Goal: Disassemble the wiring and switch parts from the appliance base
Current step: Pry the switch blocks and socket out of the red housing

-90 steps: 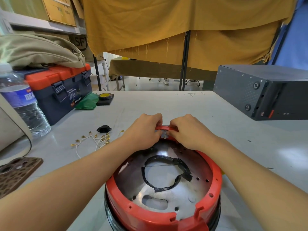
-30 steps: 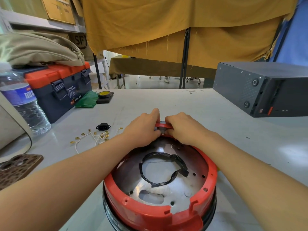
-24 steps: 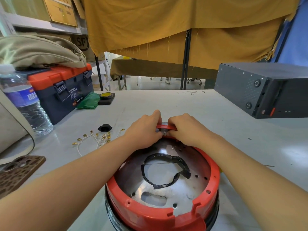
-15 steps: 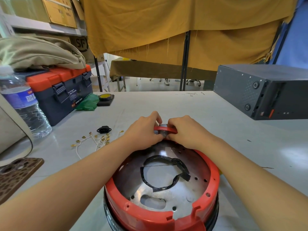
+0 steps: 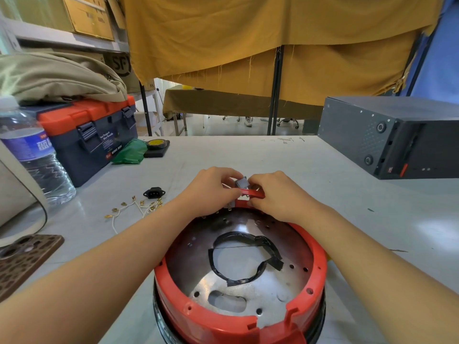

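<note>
Now lifted clear of the base's [image 5: 238, 319] far rim: grey switch [image 5: 242, 182], pinched between left hand [image 5: 211, 188] and right hand [image 5: 278, 194]; best eased straight up.

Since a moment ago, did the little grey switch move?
Yes. The switch has come up out of the red rim, pinched by both hands.

white table [image 5: 285, 165] under appliance base [image 5: 238, 321]

— What's on the table [image 5: 310, 170]?
— One red appliance base [image 5: 238, 316], one toolbox [image 5: 92, 135], one water bottle [image 5: 37, 155], one black power socket [image 5: 154, 193], one bundle of white wires [image 5: 134, 207], one grey case [image 5: 392, 135].
— Hands?
— Two: left hand [image 5: 211, 187], right hand [image 5: 278, 194], both at one small grey switch [image 5: 241, 182].
</note>
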